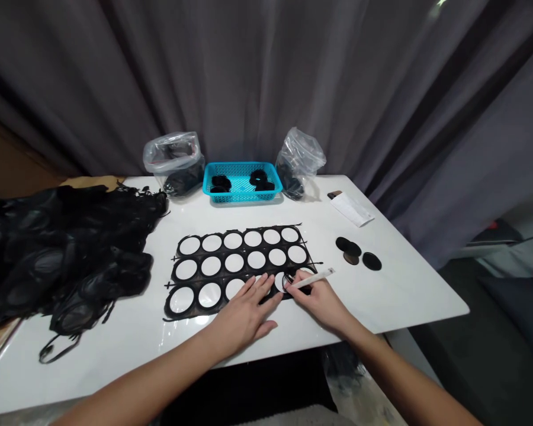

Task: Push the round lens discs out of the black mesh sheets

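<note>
A black sheet (pixel 199 281) with rows of round openings lies flat on the white table (pixel 337 319), whose surface shows white through the openings. My left hand (pixel 249 307) rests palm down over the sheet's front row, fingers spread, holding nothing. In my right hand (pixel 313 293) is a slim white tool (pixel 313 278), pinched like a pen, with its lower end at a ring near the sheet's front right corner. My fingers hide the tool's tip. Several dark discs (pixel 372 261) lie to the right of the sheet.
Behind the sheet stands a blue basket (pixel 243 198) with black pieces, between two clear plastic bags (pixel 182 171) (pixel 299 160) of black items. A large heap of black material (pixel 71 242) covers the left side. A white packet (pixel 353 208) lies at the back right.
</note>
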Available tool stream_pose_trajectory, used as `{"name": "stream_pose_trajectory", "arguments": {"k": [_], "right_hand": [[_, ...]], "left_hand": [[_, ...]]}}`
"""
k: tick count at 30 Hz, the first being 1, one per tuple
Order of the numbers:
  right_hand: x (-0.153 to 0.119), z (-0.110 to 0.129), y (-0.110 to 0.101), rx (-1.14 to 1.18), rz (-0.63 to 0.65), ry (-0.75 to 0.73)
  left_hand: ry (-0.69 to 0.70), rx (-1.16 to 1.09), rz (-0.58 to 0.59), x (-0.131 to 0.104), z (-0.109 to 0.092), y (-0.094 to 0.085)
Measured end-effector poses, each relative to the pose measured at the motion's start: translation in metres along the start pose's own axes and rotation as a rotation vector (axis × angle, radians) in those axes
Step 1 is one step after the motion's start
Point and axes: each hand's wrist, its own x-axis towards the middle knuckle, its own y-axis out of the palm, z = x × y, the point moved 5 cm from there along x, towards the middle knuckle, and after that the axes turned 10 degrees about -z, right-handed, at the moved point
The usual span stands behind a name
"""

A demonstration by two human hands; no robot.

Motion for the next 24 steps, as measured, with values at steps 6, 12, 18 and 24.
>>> {"name": "stream_pose_trajectory", "arguments": {"k": [6, 12, 18, 24], "right_hand": [[0.0, 0.001, 0.003, -0.008, 0.001, -0.02], [-0.002, 0.006, 0.002, -0.057, -0.001, -0.094], [-0.017, 0.017, 0.011, -0.308, 0.022, -0.53], [0.037, -0.001, -0.042, -0.453, -0.338, -0.417]], "left_hand": [[-0.017, -0.022, 0.007, 0.001, 0.0, 0.002], [-0.029, -0.039, -0.002, -0.001, 0.0, 0.002], [-0.046, -0.058, -0.003, 0.001, 0.001, -0.002], [-0.058, -0.059, 0.021, -0.001, 0.0, -0.003]]}}
